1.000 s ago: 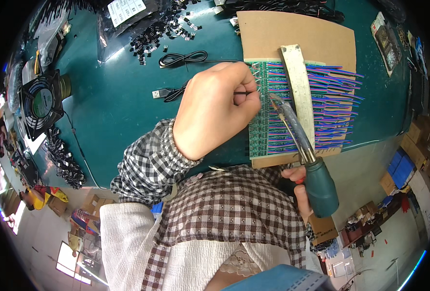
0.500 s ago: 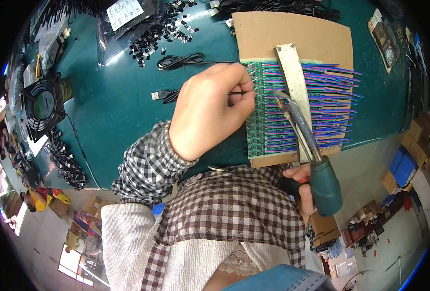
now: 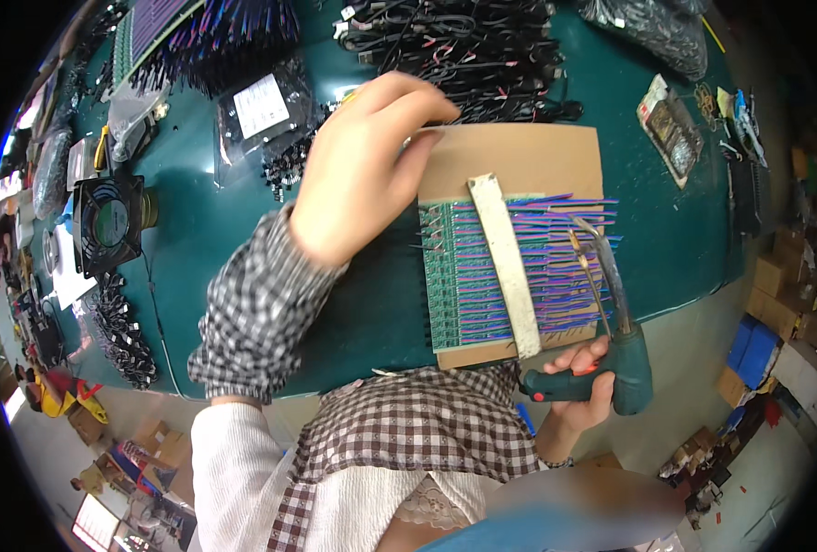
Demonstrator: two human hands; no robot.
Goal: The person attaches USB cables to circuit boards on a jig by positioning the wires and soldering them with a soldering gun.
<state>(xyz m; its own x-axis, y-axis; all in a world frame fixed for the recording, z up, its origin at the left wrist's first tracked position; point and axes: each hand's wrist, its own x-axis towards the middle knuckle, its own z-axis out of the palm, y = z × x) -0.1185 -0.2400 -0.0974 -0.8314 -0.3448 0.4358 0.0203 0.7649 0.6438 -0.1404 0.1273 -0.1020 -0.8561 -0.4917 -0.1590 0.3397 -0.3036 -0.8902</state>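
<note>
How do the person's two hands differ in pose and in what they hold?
The left hand is raised over the table, fingers stretched toward the brown cardboard sheet, and holds nothing; the right hand is closed around the grip of the teal soldering gun. The left hand is far out over the green table; the right hand is low, at the table's near edge. Both are bare.

Bright, even light; warped fisheye edges
</note>
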